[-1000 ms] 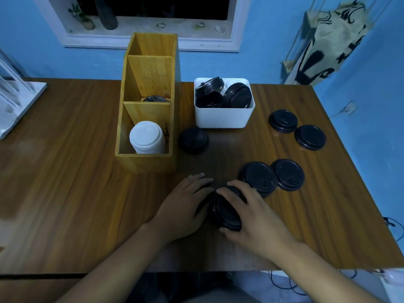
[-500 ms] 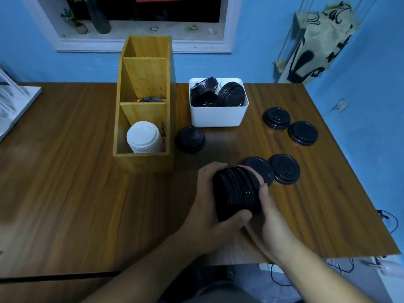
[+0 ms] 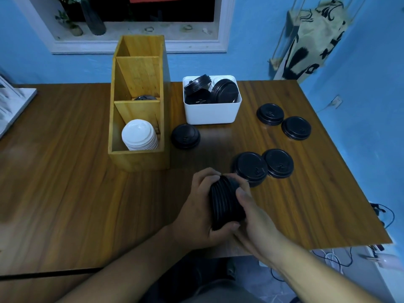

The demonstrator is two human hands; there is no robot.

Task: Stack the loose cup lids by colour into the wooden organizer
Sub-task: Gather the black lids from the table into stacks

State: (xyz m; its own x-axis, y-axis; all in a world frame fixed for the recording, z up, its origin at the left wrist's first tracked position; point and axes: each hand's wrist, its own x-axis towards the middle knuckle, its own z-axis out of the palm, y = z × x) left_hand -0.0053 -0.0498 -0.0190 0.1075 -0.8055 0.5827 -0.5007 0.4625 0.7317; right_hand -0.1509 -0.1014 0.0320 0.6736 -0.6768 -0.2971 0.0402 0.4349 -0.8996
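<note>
Raised off the tabletop point(image 3: 65, 171) since before, the black lid stack point(image 3: 226, 202) sits clamped between left hand point(image 3: 196, 215) and right hand point(image 3: 255, 221), probably bound next for the wooden organizer point(image 3: 140, 158).

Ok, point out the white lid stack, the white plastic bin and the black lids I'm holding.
White lid stack point(image 3: 137, 131), head view, top face.
White plastic bin point(image 3: 211, 113), head view, front wall.
Held black lid stack point(image 3: 226, 203), head view, ribbed side.

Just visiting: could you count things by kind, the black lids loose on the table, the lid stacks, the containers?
Loose black lids on the table: 5
Lid stacks: 2, the held black stack and the white stack
Containers: 2, the wooden organizer and the white bin
Total: 9
</note>
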